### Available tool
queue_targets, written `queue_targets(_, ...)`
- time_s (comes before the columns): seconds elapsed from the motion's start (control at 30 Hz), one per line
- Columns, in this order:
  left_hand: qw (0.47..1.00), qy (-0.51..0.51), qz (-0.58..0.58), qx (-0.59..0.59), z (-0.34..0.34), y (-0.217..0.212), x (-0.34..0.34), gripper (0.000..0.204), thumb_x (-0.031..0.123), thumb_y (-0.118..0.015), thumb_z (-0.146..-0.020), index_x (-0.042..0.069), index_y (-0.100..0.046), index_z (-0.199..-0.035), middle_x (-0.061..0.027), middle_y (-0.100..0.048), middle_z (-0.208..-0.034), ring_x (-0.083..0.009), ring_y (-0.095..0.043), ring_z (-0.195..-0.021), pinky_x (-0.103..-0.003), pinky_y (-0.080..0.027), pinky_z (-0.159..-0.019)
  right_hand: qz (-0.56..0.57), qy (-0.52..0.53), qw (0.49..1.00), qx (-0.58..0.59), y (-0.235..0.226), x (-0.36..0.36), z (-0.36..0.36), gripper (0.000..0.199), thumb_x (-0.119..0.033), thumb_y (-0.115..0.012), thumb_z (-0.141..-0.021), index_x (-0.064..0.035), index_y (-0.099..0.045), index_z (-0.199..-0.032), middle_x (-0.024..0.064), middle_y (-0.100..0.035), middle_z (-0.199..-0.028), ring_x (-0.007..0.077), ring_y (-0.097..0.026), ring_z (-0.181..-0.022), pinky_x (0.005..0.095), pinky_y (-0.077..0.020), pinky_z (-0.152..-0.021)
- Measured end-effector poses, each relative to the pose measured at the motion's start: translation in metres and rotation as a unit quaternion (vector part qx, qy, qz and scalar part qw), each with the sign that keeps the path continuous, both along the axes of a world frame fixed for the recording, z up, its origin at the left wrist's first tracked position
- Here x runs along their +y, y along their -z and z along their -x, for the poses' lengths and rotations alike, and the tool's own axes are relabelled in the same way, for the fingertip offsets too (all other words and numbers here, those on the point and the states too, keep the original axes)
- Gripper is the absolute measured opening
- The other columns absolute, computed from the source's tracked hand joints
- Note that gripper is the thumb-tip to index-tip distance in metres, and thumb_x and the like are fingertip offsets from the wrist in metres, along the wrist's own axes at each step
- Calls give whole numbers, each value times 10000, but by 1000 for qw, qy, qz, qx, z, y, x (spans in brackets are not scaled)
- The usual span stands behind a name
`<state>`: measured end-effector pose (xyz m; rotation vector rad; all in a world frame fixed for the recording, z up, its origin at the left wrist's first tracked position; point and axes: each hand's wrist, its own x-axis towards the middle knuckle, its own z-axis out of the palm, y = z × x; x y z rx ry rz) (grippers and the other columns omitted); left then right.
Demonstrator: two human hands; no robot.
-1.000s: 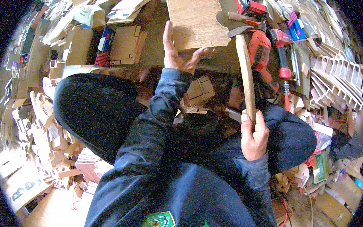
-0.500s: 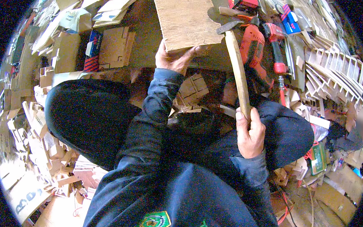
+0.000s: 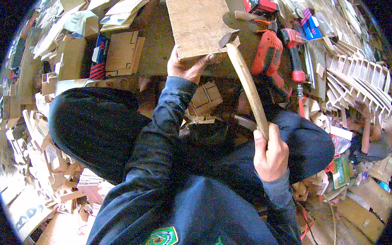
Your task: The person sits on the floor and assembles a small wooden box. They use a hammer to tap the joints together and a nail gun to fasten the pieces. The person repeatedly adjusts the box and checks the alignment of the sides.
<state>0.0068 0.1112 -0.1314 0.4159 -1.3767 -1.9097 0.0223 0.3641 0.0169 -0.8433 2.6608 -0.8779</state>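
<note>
A flat wooden board (image 3: pixel 199 20) is held at the top centre, its near edge toward me. My left hand (image 3: pixel 185 69) grips that near edge, thumb along the right and fingers hidden partly beneath. With its wooden handle (image 3: pixel 247 83) slanting up and left, a hammer (image 3: pixel 228 38) is in my right hand (image 3: pixel 272 155), which is closed around the handle's lower end. The hammer head overlaps the board's near right corner; whether it touches the wood I cannot tell.
Right of the board lie a red power drill (image 3: pixel 267 51), another red-and-black power tool (image 3: pixel 295 52) and a blue box (image 3: pixel 311 24). Slatted wooden pieces (image 3: pixel 362 78) stand farther right, near another person (image 3: pixel 372 143). Cut panels (image 3: pixel 122 52) and a dark blue box (image 3: pixel 99 57) sit left.
The hammer head has moved left and slightly down onto the view of the board's corner. My right hand has shifted slightly down; the left keeps its hold on the board.
</note>
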Motion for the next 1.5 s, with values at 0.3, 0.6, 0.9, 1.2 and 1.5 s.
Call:
queue_targets(0.3,1000,-2,14,-21,-2,0,1,619,22,-842,-726,3,-485,-1232,-100,-652,-1163,-185,-628,-1063,-340,-518,-934,-142,-17,990,-13,-32,-4,-1,219,-232,-554,-968,-24,-492,-994,249,-587,-700,472,-600,-628,540,-434,-508)
queue_targets(0.6,999,-2,30,-33,-1,5,1,624,89,-871,-714,0,-490,-1201,-88,-662,-1125,-155,-627,-1035,-312,-512,-917,-57,46,997,14,-20,-12,-14,244,-240,-576,-959,-14,-504,-1015,237,-601,-711,454,-620,-656,509,-482,-528)
queue_targets(0.9,998,-2,55,-20,2,17,-2,587,75,-858,-725,22,-507,-1192,-65,-669,-1106,-143,-630,-1018,-300,-517,-898,-21,39,998,39,20,-5,-23,251,-232,-550,-979,6,-505,-914,249,-572,-665,420,-605,-564,460,-441,-484)
queue_targets(1.2,967,150,62,-197,-15,-6,-29,372,19,-816,-754,33,-688,-1104,-44,-715,-1076,-124,-649,-982,-299,-516,-908,158,166,965,-129,40,-7,-3,235,-281,-472,-1027,-49,-509,-1020,-18,-427,-614,54,-397,-431,222,-340,-365)
queue_targets(1.5,896,320,49,-303,-9,-25,-74,469,-32,-800,-720,31,-660,-1164,-43,-703,-1108,-166,-646,-1003,-325,-498,-927,333,110,895,-276,37,-68,60,206,-180,-547,-987,-48,-544,-1144,-4,-497,-723,41,-440,-439,210,-362,-354)
